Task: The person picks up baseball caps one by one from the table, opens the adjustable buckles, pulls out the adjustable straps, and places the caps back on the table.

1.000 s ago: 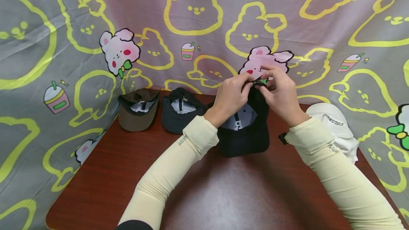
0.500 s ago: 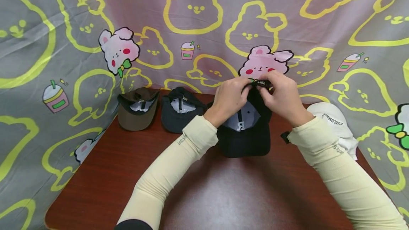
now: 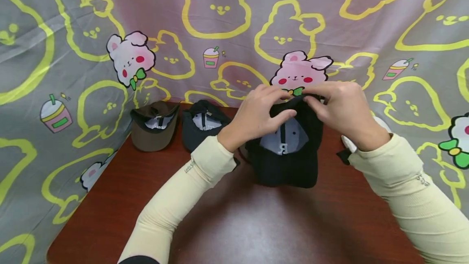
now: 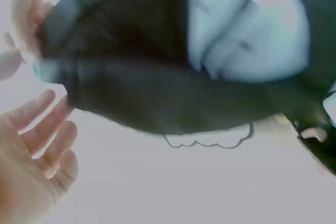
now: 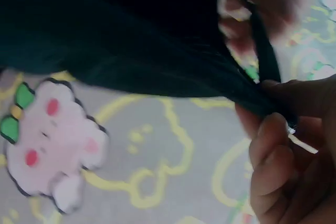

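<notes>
A black baseball cap (image 3: 283, 172) is held up over the table, its pale lining and a white letter inside showing, brim toward me. My right hand (image 3: 346, 111) pinches the back strap of the cap at its upper edge; in the right wrist view the strap (image 5: 266, 51) loops out, and thumb and fingers (image 5: 273, 145) hold its end. My left hand (image 3: 256, 111) is at the upper left of the cap, thumb stretched out. The left wrist view shows that hand's loosely spread fingers (image 4: 44, 129), with fingertips right at the edge of the cap (image 4: 157, 98).
A brown cap (image 3: 152, 137) and a dark navy cap (image 3: 190, 133) lie at the back left of the reddish-brown table (image 3: 234, 223). A white cap (image 3: 381, 123) is partly hidden behind the right arm. A patterned cloth (image 3: 227, 7) hangs behind the table.
The left hand has loosened from a pinch near the strap, its thumb now apart. The right hand has moved right and nearer, still pinching, and the cap has shifted slightly right.
</notes>
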{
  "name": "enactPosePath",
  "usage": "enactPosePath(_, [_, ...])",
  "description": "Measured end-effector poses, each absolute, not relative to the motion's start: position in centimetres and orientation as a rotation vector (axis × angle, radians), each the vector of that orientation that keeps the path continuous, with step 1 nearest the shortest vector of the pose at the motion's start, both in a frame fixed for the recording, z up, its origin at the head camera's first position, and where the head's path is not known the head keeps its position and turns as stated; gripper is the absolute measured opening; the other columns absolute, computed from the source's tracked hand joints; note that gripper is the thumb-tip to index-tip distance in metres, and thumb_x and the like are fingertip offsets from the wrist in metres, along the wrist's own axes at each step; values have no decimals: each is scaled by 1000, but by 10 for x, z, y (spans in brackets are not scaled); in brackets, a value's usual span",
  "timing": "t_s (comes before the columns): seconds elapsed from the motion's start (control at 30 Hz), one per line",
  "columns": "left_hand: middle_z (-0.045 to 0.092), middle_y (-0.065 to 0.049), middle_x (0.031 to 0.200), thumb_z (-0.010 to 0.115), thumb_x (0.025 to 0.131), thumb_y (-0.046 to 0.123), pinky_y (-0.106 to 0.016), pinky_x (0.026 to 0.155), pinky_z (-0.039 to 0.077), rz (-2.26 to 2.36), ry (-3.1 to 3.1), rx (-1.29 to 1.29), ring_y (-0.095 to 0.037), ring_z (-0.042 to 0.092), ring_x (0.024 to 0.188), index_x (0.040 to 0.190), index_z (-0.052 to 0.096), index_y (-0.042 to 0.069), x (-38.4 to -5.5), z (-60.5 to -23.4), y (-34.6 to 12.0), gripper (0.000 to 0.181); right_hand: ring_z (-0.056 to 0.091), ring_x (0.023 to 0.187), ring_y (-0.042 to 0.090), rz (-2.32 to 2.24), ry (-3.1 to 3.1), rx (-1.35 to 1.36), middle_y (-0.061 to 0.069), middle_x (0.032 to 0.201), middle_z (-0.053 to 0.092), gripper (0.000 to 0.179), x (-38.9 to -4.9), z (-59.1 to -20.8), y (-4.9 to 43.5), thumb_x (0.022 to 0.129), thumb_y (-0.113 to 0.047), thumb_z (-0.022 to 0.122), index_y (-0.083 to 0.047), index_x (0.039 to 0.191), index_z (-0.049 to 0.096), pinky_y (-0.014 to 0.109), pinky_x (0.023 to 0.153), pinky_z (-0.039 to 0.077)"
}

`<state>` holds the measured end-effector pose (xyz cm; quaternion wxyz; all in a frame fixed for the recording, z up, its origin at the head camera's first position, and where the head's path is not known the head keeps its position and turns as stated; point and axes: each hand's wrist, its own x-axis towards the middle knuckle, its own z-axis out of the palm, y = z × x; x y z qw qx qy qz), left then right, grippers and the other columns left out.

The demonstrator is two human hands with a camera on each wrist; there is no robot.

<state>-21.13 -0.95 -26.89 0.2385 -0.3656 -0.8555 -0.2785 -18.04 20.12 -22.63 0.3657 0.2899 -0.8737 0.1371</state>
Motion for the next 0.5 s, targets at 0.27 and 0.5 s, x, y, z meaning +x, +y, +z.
enactPosePath(0.27, [67,-7,122,60,97,33,-39,100,47,-737,-2519,-776,-24,58,112,122,66,9,-219,-298,-70,35,38,46,5,194,-2374,546,11,62,71,19,-155,-193,235,78,-10,79,-9,98,80,28,47,27])
enactPosePath(0.5, [62,-8,128,58,98,33,-45,101,46,-682,-2720,-712,-28,54,119,126,63,9,-225,-319,-90,37,52,41,12,246,-2614,177,3,41,57,27,-219,-208,291,93,-17,63,3,108,73,46,61,39])
